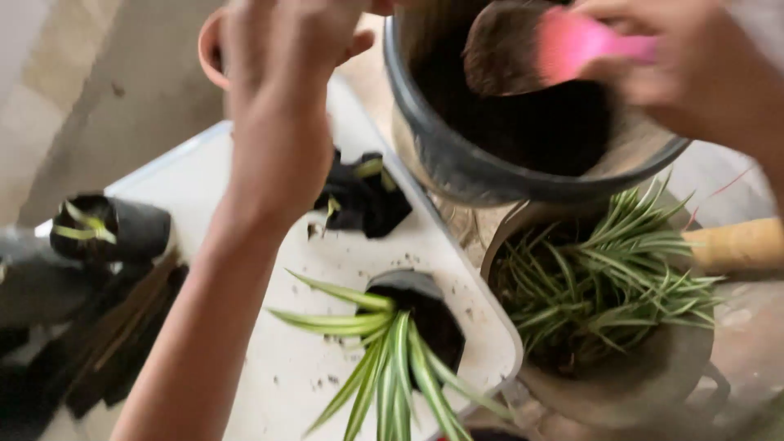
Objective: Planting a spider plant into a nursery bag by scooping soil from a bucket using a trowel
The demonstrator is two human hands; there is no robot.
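My left hand (pixel 273 98) is raised near the top of the view, gripping the rim of a small terracotta-coloured pot (pixel 211 51) that it mostly hides. My right hand (pixel 694 69) grips a pink-handled trowel (pixel 563 42) whose blade, loaded with dark soil, sits inside a large dark bucket (pixel 490 167) of soil. Below my left forearm, a small spider plant in a black nursery bag (pixel 400 327) lies on a white tray (pixel 196 188).
A crumpled empty black bag (pixel 363 196) lies on the tray. A round pot holding a bushy spider plant (pixel 604 286) stands at the right under the bucket. Another black bag with a seedling (pixel 106 229) sits at the left. A wooden handle (pixel 735 245) lies at far right.
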